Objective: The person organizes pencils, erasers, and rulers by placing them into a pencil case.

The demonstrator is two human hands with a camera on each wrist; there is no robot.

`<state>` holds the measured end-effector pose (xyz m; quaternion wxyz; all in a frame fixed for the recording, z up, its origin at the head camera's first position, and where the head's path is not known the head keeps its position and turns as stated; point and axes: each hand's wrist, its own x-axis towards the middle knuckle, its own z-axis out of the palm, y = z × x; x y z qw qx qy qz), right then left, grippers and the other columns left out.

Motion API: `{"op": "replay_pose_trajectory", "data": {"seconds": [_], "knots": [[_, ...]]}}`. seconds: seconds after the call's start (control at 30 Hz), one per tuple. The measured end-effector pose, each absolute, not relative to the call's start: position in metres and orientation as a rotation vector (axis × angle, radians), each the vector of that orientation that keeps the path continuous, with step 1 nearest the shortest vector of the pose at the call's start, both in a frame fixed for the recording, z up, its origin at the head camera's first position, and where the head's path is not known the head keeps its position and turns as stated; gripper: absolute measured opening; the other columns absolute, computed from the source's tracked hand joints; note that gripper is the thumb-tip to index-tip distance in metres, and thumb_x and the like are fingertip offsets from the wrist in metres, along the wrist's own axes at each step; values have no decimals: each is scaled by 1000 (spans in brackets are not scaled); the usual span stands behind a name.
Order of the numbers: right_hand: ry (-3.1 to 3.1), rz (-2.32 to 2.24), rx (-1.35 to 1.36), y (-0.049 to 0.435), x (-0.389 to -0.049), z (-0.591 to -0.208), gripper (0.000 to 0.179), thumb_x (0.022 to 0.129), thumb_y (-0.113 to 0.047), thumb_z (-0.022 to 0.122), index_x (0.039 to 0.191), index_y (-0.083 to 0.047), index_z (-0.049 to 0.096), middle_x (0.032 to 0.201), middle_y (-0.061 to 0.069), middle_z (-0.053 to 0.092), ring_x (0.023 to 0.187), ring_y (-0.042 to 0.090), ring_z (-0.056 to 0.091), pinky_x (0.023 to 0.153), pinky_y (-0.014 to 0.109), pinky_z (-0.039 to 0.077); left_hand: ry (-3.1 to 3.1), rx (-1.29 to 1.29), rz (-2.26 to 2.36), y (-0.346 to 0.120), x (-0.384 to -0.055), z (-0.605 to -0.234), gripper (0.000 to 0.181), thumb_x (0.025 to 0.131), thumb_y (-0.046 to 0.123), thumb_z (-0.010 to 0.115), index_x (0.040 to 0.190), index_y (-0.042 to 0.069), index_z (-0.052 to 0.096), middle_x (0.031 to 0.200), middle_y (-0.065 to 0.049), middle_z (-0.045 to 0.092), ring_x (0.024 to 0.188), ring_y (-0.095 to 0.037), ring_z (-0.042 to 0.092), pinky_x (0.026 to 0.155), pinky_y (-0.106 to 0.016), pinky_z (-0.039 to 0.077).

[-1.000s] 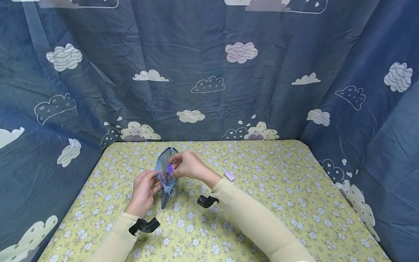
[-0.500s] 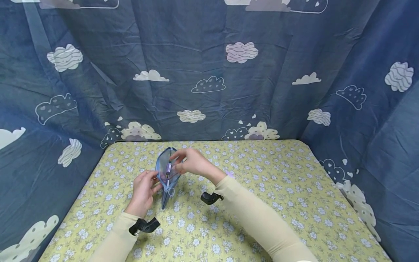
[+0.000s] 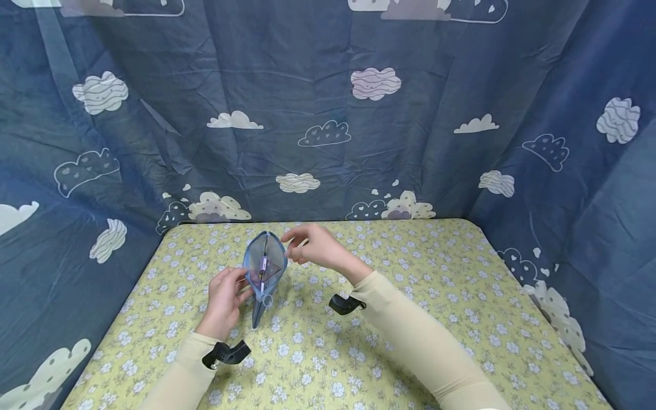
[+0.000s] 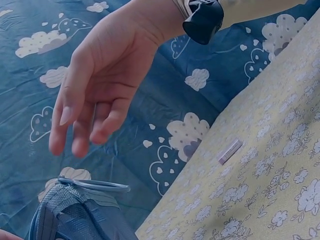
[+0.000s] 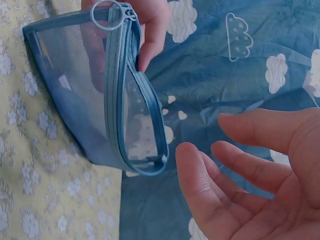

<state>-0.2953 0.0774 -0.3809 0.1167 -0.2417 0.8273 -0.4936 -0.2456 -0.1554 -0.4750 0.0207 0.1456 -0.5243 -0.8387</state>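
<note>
A blue see-through zip pouch stands unzipped on the table, its mouth spread wide and facing up. My left hand grips the pouch's left rim between thumb and fingers. Inside lies a small purple item with a pale label, among thin, stick-like things too small to make out. To the right of the mouth, my right hand hovers with bent, relaxed fingers; in the right wrist view the thumb and fingertips are apart with nothing between them. A round ring pull hangs from the zipper.
A small pale block lies on the yellow flowered tablecloth; in the head view the right arm hides it. Blue cloud-print curtains rise behind the table and at both sides.
My right hand has let go of the purple item inside the pouch and drawn back to the right, out of the mouth. The left hand has kept its grip on the rim.
</note>
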Motion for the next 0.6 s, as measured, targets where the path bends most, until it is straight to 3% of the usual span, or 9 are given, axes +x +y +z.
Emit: {"op": "replay_pose_trajectory", "data": {"seconds": [0.33,0.6], "knots": [[2426,-1462,-654,97,-296,-377,31,93,-11,72,123,-14,70,102,8,70,86,27,70,74,34,60,-1622,463,-2591,-156,-245,-475,15,96,5,62,81,3,57,85,-8,70,80,-20,69,71,-34,60],[2500,-1394,-652,113,-296,-374,29,93,-13,72,122,-17,70,102,5,70,84,23,70,72,34,60,-1652,463,-2590,-157,-246,-475,11,96,6,61,87,1,58,90,-8,71,85,-21,69,78,-37,60]]}}
